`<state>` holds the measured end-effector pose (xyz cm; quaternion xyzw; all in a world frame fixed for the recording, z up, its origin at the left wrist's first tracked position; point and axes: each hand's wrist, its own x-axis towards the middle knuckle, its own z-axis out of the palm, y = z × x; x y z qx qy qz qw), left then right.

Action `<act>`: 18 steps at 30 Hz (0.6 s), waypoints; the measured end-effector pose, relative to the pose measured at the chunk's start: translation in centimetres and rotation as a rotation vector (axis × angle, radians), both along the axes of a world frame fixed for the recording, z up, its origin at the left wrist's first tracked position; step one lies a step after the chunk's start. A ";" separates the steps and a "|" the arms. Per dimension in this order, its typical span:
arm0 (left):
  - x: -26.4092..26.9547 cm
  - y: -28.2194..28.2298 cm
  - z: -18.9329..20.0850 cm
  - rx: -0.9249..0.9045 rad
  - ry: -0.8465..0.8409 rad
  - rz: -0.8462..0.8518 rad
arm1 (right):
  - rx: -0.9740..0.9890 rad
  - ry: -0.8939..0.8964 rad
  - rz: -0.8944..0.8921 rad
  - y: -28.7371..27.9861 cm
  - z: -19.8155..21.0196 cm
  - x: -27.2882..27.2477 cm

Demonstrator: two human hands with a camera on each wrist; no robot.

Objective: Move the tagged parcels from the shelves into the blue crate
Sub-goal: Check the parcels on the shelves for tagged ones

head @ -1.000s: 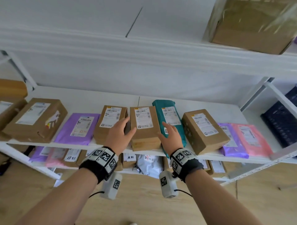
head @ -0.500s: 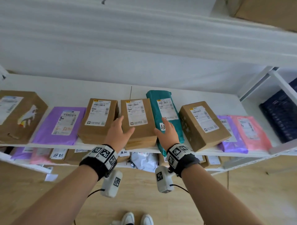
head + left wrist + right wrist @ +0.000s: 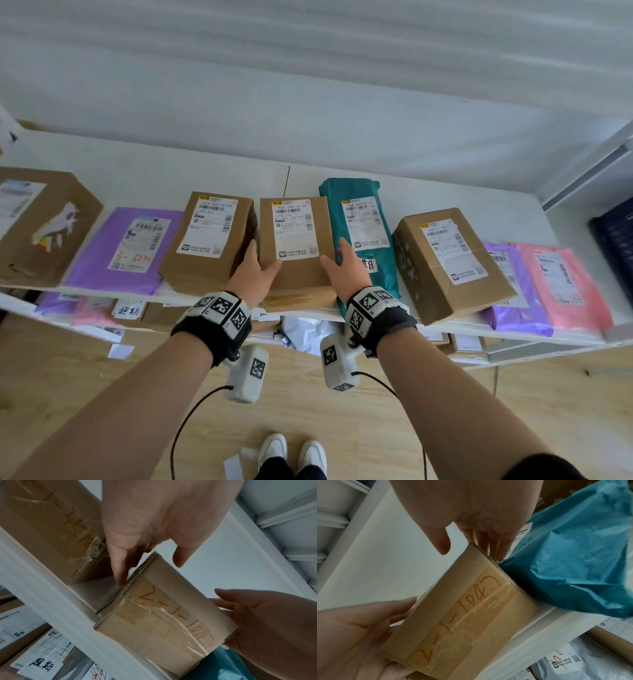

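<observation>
1. White metal shelving [image 3: 342,192] stands against a pale wall over a wooden floor, with a row of labelled parcels on the shelf at arm height.
2. At the middle of that row stands the brown cardboard box with a white shipping label [image 3: 296,246]. Its taped front end, marked in orange handwriting, sits at the shelf's front edge. No blue crate shows in any view.
3. On one side lies a similar brown cardboard parcel [image 3: 209,243], with a gap between the two. On the other side the teal plastic mailer bag [image 3: 359,233] lies right against the box.
4. The left hand [image 3: 255,272] has straight fingers laid flat along the box's left side in that gap, the thumb spread over the top edge.
5. The right hand [image 3: 344,270] mirrors it, its straight fingers slid between the box and the teal bag, thumb held apart above the top. Neither hand curls round the box; both press flat.
6. To do this lift well, I judge the palms should squeeze inward evenly, low enough on the sides that the box does not slip.
7. Draw it straight out towards the body, so that the teal bag, already overhanging the edge, is not dragged off.
</observation>
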<state>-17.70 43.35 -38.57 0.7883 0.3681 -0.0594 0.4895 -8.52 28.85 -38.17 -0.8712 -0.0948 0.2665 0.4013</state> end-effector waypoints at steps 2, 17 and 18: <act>0.0 0.1 -0.2 -0.011 -0.009 -0.016 | -0.033 -0.017 0.039 0.1 0.0 0.1; -1.5 -0.3 4.0 0.057 -0.212 -0.053 | 0.152 -0.097 -0.010 -1.2 2.8 -1.1; -1.8 -0.4 4.7 0.055 -0.230 -0.050 | 0.172 -0.105 -0.015 -1.3 3.2 -1.3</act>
